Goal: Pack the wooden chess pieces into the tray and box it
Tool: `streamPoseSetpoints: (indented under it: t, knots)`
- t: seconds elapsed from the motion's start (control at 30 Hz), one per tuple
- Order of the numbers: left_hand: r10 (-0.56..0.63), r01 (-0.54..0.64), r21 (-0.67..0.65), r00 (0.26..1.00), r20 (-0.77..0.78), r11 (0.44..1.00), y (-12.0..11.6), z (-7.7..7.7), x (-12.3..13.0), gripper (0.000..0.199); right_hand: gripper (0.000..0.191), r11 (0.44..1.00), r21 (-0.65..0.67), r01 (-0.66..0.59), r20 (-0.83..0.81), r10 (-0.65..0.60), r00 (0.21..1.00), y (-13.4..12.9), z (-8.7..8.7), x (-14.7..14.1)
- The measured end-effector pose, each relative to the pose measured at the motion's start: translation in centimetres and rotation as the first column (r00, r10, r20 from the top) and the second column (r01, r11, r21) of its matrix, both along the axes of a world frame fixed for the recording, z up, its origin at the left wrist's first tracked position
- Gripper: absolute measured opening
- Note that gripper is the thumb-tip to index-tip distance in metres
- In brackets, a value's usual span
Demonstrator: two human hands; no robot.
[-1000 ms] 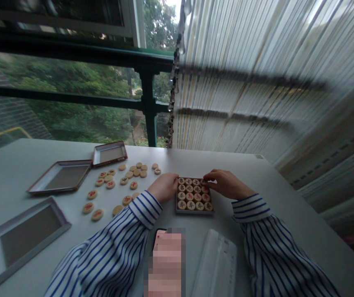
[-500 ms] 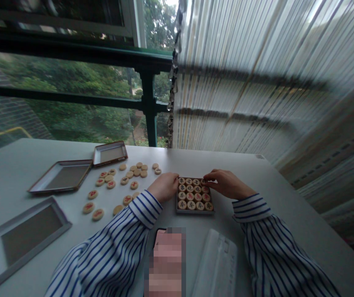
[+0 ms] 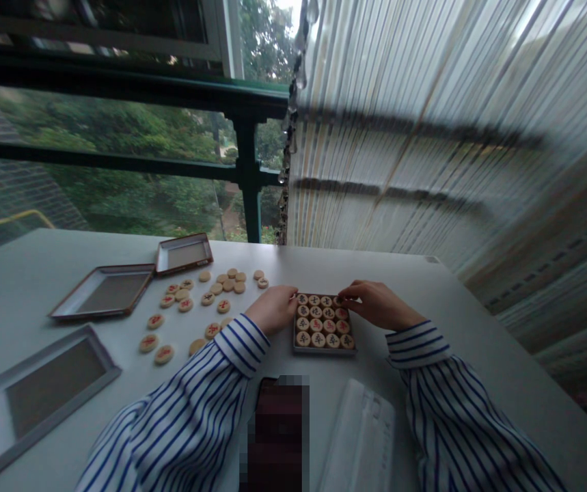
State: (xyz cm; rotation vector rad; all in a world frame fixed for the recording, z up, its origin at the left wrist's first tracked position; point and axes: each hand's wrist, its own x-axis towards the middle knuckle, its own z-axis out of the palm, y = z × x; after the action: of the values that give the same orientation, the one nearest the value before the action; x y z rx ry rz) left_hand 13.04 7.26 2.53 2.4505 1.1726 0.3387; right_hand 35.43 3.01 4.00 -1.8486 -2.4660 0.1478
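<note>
A small shallow box (image 3: pixel 324 352) lies in front of me, filled with rows of round Chinese chess pieces (image 3: pixel 316 326) marked in black and red. My left hand (image 3: pixel 273 309) is closed at the box's left edge, its fingertips on the far left corner. At the far right corner, my right hand (image 3: pixel 378 304) has its fingers pinched together on a black-marked Chinese chess piece (image 3: pixel 338 301), which they partly cover. Loose Chinese chess pieces (image 3: pixel 164 354) are scattered left of the box, some face up with red characters, others showing plain wood. My left sleeve overlaps a few of them.
Two brown-edged trays (image 3: pixel 102 292) and a larger grey tray (image 3: pixel 42 403) lie on the left of the white table (image 3: pixel 400 273). Near me are a dark-edged phone (image 3: pixel 267 384), its screen blurred out, and a translucent plastic case (image 3: pixel 359 437). A bead curtain (image 3: pixel 375 137) hangs beyond.
Both hands stay almost where they were around the box. The phone's blurred screen has turned from pink to dark.
</note>
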Motion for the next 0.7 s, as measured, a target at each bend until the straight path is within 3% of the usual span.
streamPoseSetpoints:
  t: [0.33,0.53,0.7]
  knots:
    - [0.02,-0.022,-0.043,0.999,-0.04,0.999,0.1,0.2,-0.3,0.031,0.027,1.0,-0.003,0.003,0.027,-0.003,1.0,0.1,0.0,0.0]
    - [-0.076,0.064,-0.088,0.989,-0.13,0.994,-0.1,1.5,-1.7,0.065,0.027,1.0,-0.008,0.003,0.042,-0.002,0.999,0.0,0.1,-0.1]
    - [-0.159,0.12,-0.13,0.926,-0.344,0.984,-1.7,4.0,-2.7,0.043,0.028,0.999,-0.032,0.01,0.033,-0.009,0.999,0.0,0.2,-0.1]
